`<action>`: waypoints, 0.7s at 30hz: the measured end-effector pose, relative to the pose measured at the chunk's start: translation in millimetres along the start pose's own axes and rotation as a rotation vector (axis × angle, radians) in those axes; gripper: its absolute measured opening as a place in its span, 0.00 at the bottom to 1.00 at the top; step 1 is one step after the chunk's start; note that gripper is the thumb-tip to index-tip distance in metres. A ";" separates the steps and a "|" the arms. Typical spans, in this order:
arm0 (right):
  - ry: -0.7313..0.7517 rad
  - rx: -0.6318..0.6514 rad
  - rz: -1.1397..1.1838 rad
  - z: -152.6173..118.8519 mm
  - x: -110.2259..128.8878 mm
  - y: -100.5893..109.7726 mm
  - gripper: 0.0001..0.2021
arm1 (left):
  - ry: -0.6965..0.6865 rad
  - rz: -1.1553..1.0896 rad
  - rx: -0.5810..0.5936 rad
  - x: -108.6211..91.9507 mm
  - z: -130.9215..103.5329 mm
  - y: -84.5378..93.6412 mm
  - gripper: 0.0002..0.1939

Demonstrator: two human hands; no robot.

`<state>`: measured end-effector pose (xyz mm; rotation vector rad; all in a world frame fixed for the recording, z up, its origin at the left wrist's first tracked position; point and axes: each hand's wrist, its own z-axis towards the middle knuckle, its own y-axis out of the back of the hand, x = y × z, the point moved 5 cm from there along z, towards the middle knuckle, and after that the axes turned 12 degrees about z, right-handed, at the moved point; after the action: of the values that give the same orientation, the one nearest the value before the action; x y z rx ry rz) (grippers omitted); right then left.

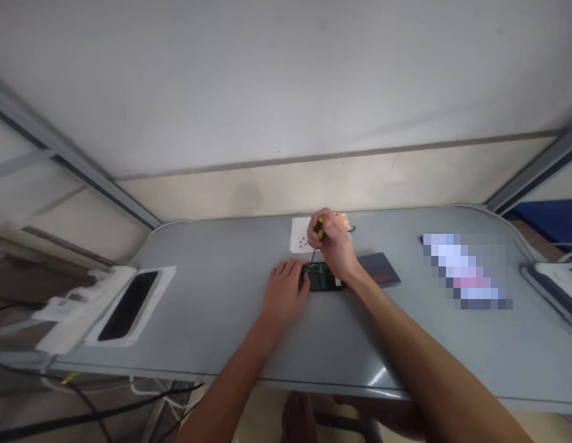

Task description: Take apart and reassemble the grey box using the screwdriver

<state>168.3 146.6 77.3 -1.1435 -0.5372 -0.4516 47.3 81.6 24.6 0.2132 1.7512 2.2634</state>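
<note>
A small black device with a bare green circuit board (319, 278) lies on the grey table. My left hand (286, 286) grips its left end, thumb along the near side and fingers behind. In my right hand (332, 240) is a screwdriver (319, 226) with a yellow and black handle, fingers closed round it. Its thin shaft points down to the upper left part of the board; whether the tip sits in a screw is too small to tell. Just behind, white paper (300, 237) carries several small dark dots, perhaps screws. A dark flat panel (380, 269) with a red mark lies right of the device, partly behind my right wrist.
An orange item (342, 219) sits behind my right hand. At the left lie a black phone-like slab (129, 306) on white paper and a white power strip (87, 307). A blurred-out screen (465, 271) and a white-and-dark object (556, 295) are at the right. Cables (96, 409) hang below the left edge.
</note>
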 end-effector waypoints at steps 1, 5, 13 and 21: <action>0.006 0.003 0.003 -0.2 0.4 0.1 0.17 | -0.001 -0.001 -0.001 0.0 0.0 -0.1 0.10; 0.010 0.007 0.003 -1.0 0.7 -0.3 0.16 | 0.002 -0.008 -0.012 -0.1 0.1 -0.1 0.10; -0.005 0.012 0.008 -0.1 0.8 0.2 0.16 | -0.001 -0.005 -0.005 -0.6 1.2 1.4 0.11; 0.008 0.019 -0.012 -0.5 -0.6 -0.5 0.16 | -0.006 0.011 0.015 -0.7 0.8 1.4 0.11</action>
<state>167.7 146.0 77.1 -1.1202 -0.5408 -0.4608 48.0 81.8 26.2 0.2328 1.7695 2.2557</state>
